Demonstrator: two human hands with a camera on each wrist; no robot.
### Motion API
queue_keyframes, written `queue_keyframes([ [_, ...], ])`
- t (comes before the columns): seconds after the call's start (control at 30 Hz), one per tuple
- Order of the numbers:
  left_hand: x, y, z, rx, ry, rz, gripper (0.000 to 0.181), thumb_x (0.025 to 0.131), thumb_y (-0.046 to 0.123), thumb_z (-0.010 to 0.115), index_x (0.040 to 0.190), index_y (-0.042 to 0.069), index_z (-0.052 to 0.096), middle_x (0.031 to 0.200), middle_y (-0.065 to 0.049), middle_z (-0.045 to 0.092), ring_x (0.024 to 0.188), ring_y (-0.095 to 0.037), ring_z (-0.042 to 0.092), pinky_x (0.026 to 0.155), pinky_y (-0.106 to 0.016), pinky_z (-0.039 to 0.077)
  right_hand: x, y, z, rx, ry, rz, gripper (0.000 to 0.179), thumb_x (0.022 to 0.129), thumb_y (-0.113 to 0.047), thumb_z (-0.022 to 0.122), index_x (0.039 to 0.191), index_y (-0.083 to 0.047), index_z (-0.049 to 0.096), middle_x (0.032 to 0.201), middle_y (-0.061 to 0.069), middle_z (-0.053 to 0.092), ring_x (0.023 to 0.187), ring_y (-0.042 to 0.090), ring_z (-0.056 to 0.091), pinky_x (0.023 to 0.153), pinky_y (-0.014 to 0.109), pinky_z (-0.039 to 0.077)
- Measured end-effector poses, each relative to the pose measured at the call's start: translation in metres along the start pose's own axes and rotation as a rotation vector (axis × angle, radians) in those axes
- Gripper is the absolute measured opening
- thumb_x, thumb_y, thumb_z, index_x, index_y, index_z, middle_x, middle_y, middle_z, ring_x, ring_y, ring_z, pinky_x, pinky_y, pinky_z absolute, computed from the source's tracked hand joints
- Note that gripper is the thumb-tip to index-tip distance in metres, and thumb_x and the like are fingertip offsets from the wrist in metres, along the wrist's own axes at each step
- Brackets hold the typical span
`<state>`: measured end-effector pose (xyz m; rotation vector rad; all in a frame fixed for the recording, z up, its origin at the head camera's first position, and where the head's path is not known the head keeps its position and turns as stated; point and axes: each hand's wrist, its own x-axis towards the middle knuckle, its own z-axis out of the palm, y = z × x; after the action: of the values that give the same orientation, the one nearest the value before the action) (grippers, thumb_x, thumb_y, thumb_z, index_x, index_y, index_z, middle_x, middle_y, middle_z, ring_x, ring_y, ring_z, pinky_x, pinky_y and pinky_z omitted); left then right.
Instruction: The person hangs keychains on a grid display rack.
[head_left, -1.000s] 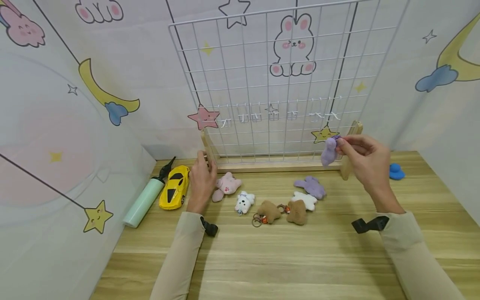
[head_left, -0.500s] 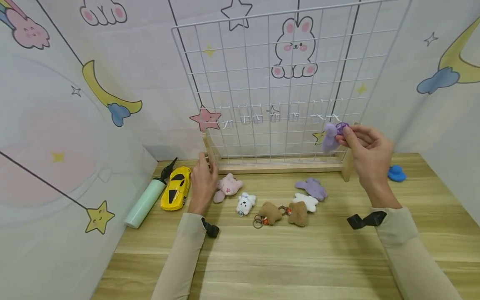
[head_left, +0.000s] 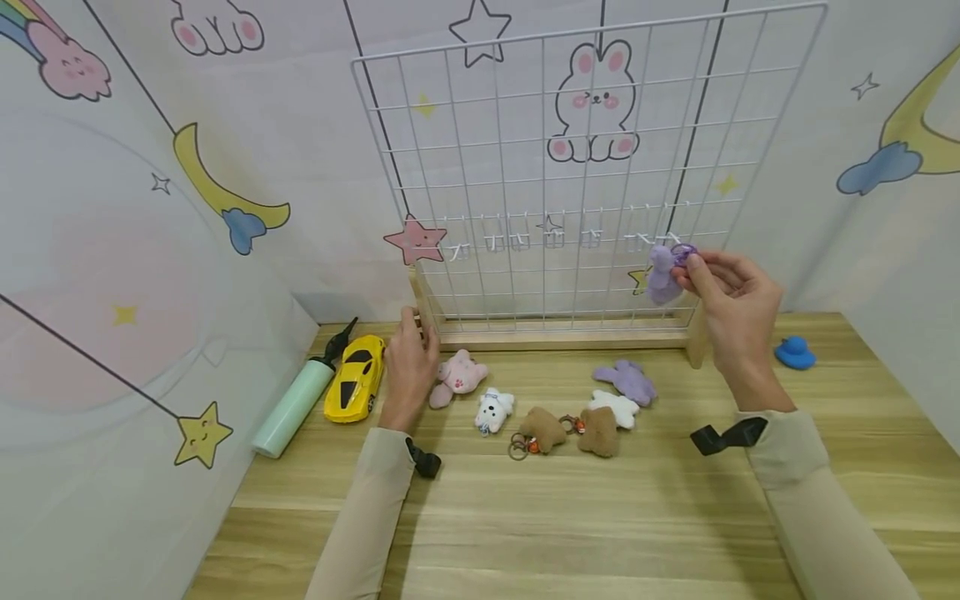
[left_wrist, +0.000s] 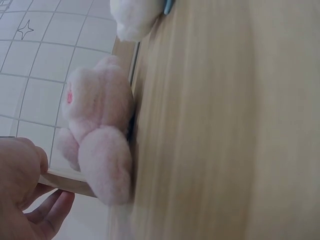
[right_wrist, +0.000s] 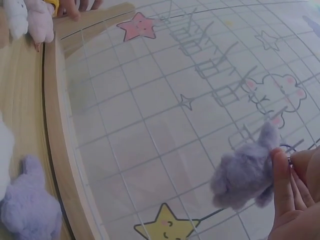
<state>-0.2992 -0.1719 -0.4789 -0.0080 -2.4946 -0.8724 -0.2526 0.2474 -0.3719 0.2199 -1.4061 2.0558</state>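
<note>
My right hand (head_left: 742, 304) pinches a purple plush keychain (head_left: 663, 282) by its purple ring, up at the rightmost white hooks (head_left: 673, 239) of a white wire grid (head_left: 588, 32). In the right wrist view the plush (right_wrist: 245, 175) hangs in front of the grid, with thumb and fingertips on the ring. My left hand (head_left: 411, 358) grips the left wooden foot of the stand (head_left: 562, 340) that bears the grid; the left wrist view has thumb and fingers around that wood (left_wrist: 70, 182). Beside this hand lies a pink plush (head_left: 463, 372).
On the table lie a white plush dog (head_left: 493, 410), two brown plush keychains, a white plush (head_left: 622, 408) and another purple plush (head_left: 628, 382). A yellow toy car (head_left: 356, 379) and a mint hand pump (head_left: 294, 408) are at left. A blue hat-shaped piece (head_left: 795, 353) sits at right.
My right hand has raised the purple plush keychain from low on the grid up to the hooks, its ring now showing. The left hand stays on the stand. The head view has shifted slightly.
</note>
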Motion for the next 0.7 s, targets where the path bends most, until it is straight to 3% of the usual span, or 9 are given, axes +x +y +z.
queue_keyframes([
  [0.2,0.001,-0.001,0.002,-0.002,0.017,0.020,0.033,0.109,0.016,0.064,0.136,0.002,0.054,0.124,-0.028,0.074,0.104,-0.042,0.079,0.081,-0.053,0.068,-0.001,0.003,-0.006,-0.040,0.000,0.000,0.032,0.094,0.001,0.080,0.118,0.020,0.069,0.103,0.017,0.079,0.079,0.018,0.080,0.078,0.025,0.066],
  [0.4,0.002,-0.001,0.003,-0.003,0.022,0.027,0.033,0.109,0.016,0.064,0.137,0.002,0.055,0.123,-0.027,0.074,0.103,-0.042,0.079,0.081,-0.053,0.067,-0.009,0.007,-0.014,-0.142,0.004,0.027,0.029,0.095,-0.005,0.082,0.115,0.014,0.072,0.102,0.012,0.078,0.078,0.015,0.078,0.074,0.022,0.065],
  [0.57,0.001,-0.002,0.003,-0.004,0.015,0.021,0.032,0.110,0.016,0.063,0.137,0.002,0.054,0.126,-0.028,0.074,0.106,-0.043,0.078,0.084,-0.053,0.067,-0.023,0.019,-0.021,-0.314,-0.068,0.034,0.026,0.098,-0.010,0.080,0.115,0.009,0.074,0.094,0.004,0.080,0.078,0.012,0.077,0.072,0.020,0.064],
  [0.7,0.001,-0.003,0.003,-0.002,0.020,0.011,0.032,0.110,0.017,0.062,0.137,0.002,0.055,0.127,-0.028,0.073,0.108,-0.043,0.078,0.085,-0.054,0.067,-0.036,0.034,-0.029,-0.458,-0.180,0.035,0.026,0.102,-0.012,0.076,0.118,0.008,0.074,0.094,-0.004,0.080,0.081,0.008,0.077,0.074,0.019,0.064],
])
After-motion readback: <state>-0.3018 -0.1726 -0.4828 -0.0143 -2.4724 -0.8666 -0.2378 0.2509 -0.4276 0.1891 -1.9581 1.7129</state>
